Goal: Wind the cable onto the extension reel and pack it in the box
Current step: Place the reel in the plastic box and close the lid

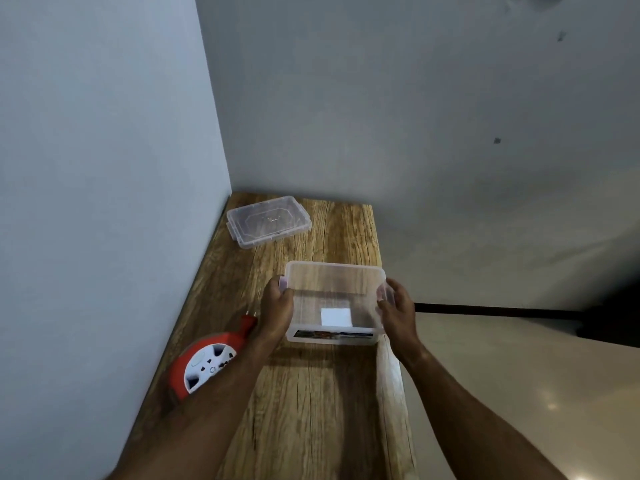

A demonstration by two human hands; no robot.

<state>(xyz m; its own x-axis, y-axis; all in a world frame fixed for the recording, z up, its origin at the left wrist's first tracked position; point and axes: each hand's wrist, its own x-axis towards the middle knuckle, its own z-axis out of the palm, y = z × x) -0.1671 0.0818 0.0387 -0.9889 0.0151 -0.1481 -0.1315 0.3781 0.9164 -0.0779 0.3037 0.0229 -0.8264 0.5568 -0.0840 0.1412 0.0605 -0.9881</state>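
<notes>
A clear plastic box [334, 271] with no lid sits in the middle of the wooden table, a white label on its floor. My left hand [277, 308] grips its left end at the clip and my right hand [396, 308] grips its right end. The orange extension reel [202, 363], with a white socket face, lies at the table's left edge, partly hidden under my left forearm. Its orange plug [248, 320] sticks out toward the box, just behind my left wrist. The cable looks wound on the reel.
The box's clear lid [268, 220] lies flat at the far left corner of the wooden table [311, 410]. Walls close the left and far sides. The table's right edge drops to a pale floor, where a dark bar [485, 310] runs across.
</notes>
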